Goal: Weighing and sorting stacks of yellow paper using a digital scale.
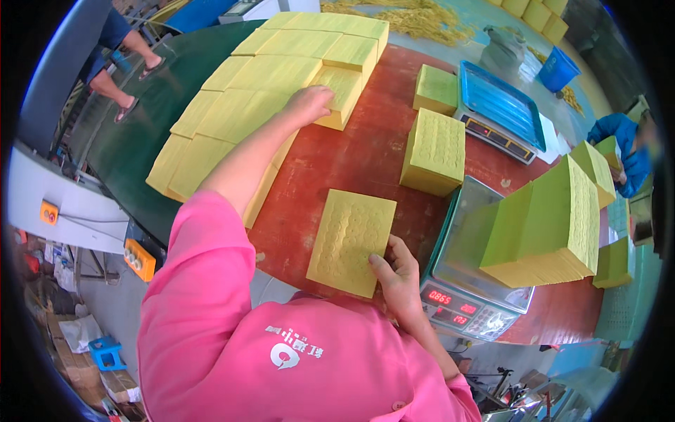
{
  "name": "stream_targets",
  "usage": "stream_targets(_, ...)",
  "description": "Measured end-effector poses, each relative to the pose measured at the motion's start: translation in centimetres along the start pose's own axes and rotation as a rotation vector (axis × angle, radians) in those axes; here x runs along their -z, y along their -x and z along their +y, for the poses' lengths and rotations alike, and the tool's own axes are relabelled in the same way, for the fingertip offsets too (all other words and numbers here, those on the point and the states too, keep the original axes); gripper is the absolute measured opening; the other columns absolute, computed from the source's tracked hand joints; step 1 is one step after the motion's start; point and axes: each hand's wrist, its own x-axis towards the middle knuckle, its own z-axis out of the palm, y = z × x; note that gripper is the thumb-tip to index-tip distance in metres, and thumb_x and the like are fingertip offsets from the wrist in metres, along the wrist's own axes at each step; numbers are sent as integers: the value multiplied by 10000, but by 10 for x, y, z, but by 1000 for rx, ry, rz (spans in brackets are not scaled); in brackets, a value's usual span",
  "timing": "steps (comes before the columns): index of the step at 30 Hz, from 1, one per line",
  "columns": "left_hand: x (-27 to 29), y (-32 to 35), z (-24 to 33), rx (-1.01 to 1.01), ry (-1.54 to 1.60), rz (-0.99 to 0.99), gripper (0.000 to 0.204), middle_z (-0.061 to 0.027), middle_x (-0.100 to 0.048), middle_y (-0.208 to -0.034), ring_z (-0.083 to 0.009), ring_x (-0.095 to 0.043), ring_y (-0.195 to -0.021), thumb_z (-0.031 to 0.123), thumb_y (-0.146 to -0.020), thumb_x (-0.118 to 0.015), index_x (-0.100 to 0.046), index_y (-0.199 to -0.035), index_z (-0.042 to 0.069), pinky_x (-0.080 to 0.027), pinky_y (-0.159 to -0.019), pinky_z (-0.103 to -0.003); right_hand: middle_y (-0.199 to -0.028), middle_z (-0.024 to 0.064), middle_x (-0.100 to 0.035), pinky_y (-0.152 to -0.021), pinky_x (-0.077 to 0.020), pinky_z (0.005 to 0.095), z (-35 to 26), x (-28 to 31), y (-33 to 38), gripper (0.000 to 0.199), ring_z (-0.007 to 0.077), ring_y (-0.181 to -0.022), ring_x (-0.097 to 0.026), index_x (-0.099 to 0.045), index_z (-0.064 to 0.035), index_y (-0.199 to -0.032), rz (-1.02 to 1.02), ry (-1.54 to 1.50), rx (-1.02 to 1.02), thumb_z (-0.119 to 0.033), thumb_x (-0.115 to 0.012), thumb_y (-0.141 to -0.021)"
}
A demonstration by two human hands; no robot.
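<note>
On the red table, a square stack of embossed yellow paper (351, 243) lies in front of me. My right hand (401, 278) grips its right edge, thumb on top and fingers down the side. Stretched out to the far left, my left hand (308, 105) rests at a block of yellow paper (343, 88) in the large array of paper stacks (260, 74). Its fingers are curled closed; whatever is in them is hidden. Right of my right hand, a digital scale (457, 309) with lit red digits carries a tall leaning paper bundle (541, 225).
Behind the near stack stand two more paper blocks (436, 151) (436, 90). A second scale with a blue tray (499, 102) sits farther back. At the far right, a person in a blue sleeve (636, 165) holds paper. A blue bin (559, 70) stands on the floor beyond.
</note>
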Motion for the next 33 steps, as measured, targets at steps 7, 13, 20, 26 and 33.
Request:
stream_targets(7, 2, -21, -31, -111, 63, -176, 209, -122, -651, -927, -326, -627, -929, 164, -785, -726, -647, -940, 48, -506, -797, -418, -1129, 68, -625, -885, -483, 264, 3, 4, -15, 347, 108, -996, -594, -503, 34, -1282, 89, 27, -15, 3, -549, -939)
stream_targets(13, 0, -19, -26, -100, -4, -128, 107, -129, -638, -863, -333, -627, -855, 139, -820, -668, -620, -849, 48, -499, -733, -439, -1110, 67, -630, -874, -484, 260, 7, 3, -11, 356, 110, -976, -597, -499, 37, -1285, 70, 10, -24, 7, -554, -934)
stream_targets(20, 30, 50, 71, -173, -37, 101, 94, -141, -669, -959, -313, -648, -921, 95, -824, -628, -635, -872, 15, -530, -788, -417, -1169, 95, -612, -946, -448, 293, -6, 15, 15, 370, 150, -1061, -580, -486, 41, -1292, 199, -173, 98, -2, -544, -929)
stream_targets(26, 42, 204, 204, -201, 16, 92, 131, -124, -654, -960, -282, -624, -1008, 74, -712, -622, -638, -833, 25, -490, -925, -430, -1170, 121, -599, -949, -443, 292, -26, 19, 16, 386, 166, -1074, -572, -476, 65, -1298, 221, -149, 171, -31, -508, -926)
stream_targets(33, 36, 325, 299, 361, 361, 85, 291, -152, -600, -1140, -308, -594, -1071, 144, -805, -674, -600, -1053, 10, -484, -922, -438, -1136, 116, -609, -915, -483, 305, 33, 8, -2, 321, 170, -1029, -605, -497, 65, -1262, -21, -355, -131, -10, -511, -950)
